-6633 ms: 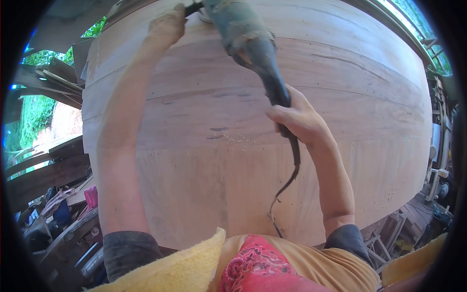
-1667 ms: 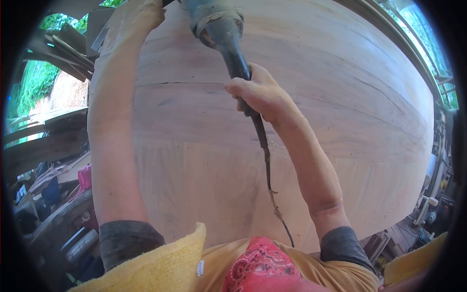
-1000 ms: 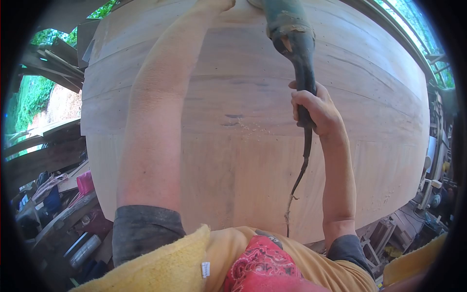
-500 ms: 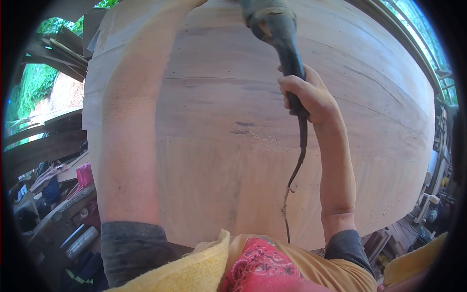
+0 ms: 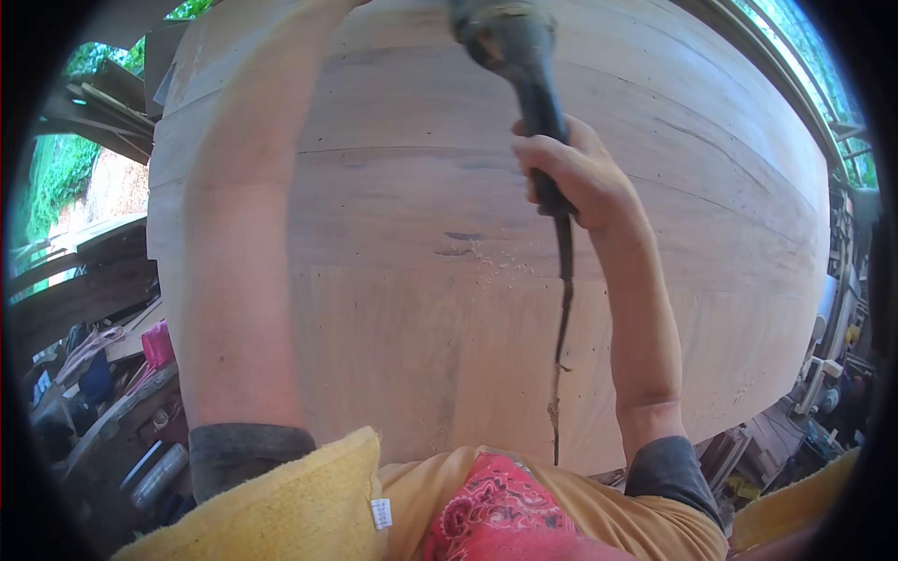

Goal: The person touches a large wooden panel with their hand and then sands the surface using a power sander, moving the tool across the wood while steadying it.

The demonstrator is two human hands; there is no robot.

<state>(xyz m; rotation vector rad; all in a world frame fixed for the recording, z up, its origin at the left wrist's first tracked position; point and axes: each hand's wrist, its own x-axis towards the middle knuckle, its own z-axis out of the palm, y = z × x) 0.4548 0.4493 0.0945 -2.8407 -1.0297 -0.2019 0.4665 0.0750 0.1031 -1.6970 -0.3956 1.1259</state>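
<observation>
My right hand (image 5: 585, 178) is wrapped round the dark rear handle of a corded power tool (image 5: 519, 56) that looks like an angle grinder. Its working head lies beyond the top edge of the view. A black cord (image 5: 564, 309) runs down from the handle toward my body. My left arm reaches far forward over the wooden panel (image 5: 393, 346); only a sliver of my left hand (image 5: 354, 4) shows at the top edge, its fingers hidden. Pale shavings (image 5: 500, 266) and dark marks lie on the panel near its middle.
A yellow towel (image 5: 281, 496) and a red bandana (image 5: 496, 510) hang in front of my body. Mixed items, including a pink object (image 5: 157, 344) and a metal cylinder (image 5: 159, 477), crowd the left side. Timber and clutter (image 5: 748, 458) lie at the lower right.
The power tool and my right hand have shifted slightly left and up. My left arm has also shifted left. The yellow towel has swung left, showing a white label.
</observation>
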